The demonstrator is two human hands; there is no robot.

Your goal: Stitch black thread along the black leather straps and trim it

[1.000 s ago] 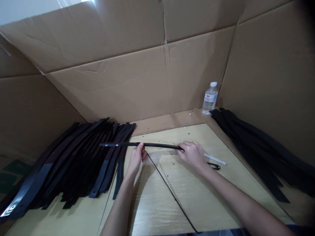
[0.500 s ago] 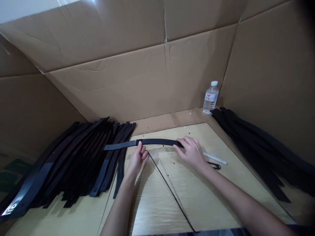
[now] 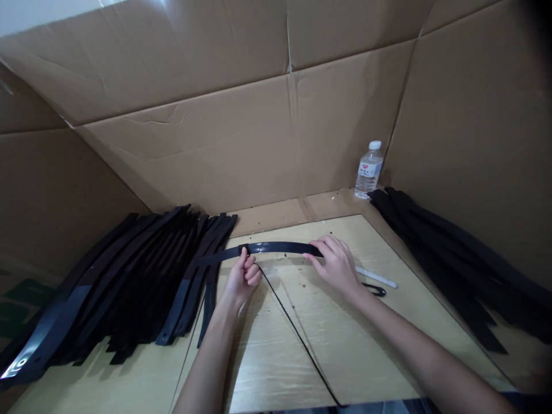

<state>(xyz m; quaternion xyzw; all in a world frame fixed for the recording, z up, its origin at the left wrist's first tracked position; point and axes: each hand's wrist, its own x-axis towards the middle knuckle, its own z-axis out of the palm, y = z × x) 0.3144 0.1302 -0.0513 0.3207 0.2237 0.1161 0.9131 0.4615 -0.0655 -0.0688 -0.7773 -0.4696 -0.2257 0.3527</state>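
A long, curved black strip [image 3: 280, 248] is held level above the board between my two hands. My left hand [image 3: 245, 277] is closed, its thumb tip pressed on a short dark band [image 3: 242, 249] around the strip. From this fist a thin black cord [image 3: 297, 330] runs taut down to the near edge. My right hand [image 3: 334, 261] grips the strip's right end between thumb and fingers, hiding that end. A white pen-like stick [image 3: 377, 277] and a small black looped piece [image 3: 375, 290] lie just beyond my right wrist.
Many black strips are piled in a heap [image 3: 129, 276] at the left. Another bunch of strips [image 3: 440, 259] leans along the right cardboard side. A water bottle [image 3: 368, 172] stands in the back right corner. Cardboard walls [image 3: 194, 144] enclose the wooden board [image 3: 276, 368].
The strip has turned about its length: its middle now shines and its left end looks darker. That left end sits slightly lower. Both hands stay in nearly the same place.
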